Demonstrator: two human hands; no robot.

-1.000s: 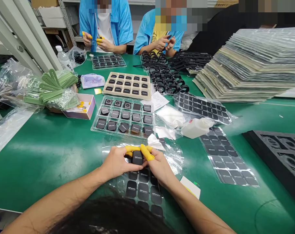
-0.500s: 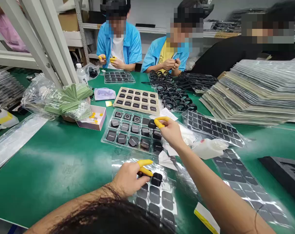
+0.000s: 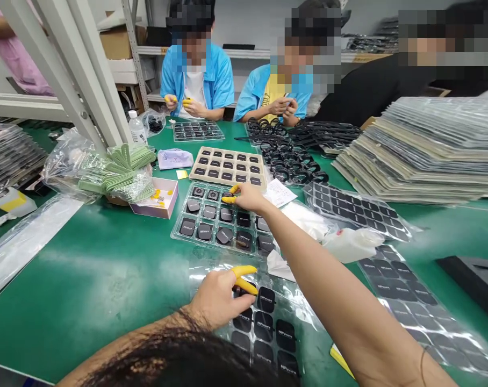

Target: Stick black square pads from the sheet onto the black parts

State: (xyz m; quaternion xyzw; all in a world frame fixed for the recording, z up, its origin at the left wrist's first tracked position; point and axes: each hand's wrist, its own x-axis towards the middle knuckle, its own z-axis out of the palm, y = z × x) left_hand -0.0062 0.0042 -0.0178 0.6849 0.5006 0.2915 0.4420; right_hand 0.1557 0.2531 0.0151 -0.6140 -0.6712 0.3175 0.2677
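My right hand [image 3: 248, 197], with yellow finger cots, pinches a dark square watch piece [image 3: 228, 195] in the top row of a clear plastic tray [image 3: 174, 234]. Other compartments of that tray bear black squares with printed lettering. Nearer to me, my left hand [image 3: 222, 294] rests at the top left of a clear sheet of black square stickers [image 3: 285, 336]. Its yellow-covered fingers and thumb are round a dark square [image 3: 245, 288], partly hidden by them.
Behind the tray stands a beige tray [image 3: 196, 178] of dark pieces. A pink box [image 3: 172, 201] and green straps [image 3: 123, 171] are on the left. A white bottle [image 3: 351, 245] and stacked trays [image 3: 421, 156] stand right. Several people sit across the table.
My right hand has moved left along the clear tray, from the black square at its right part to the watch piece in the top row. My left hand has hardly moved.
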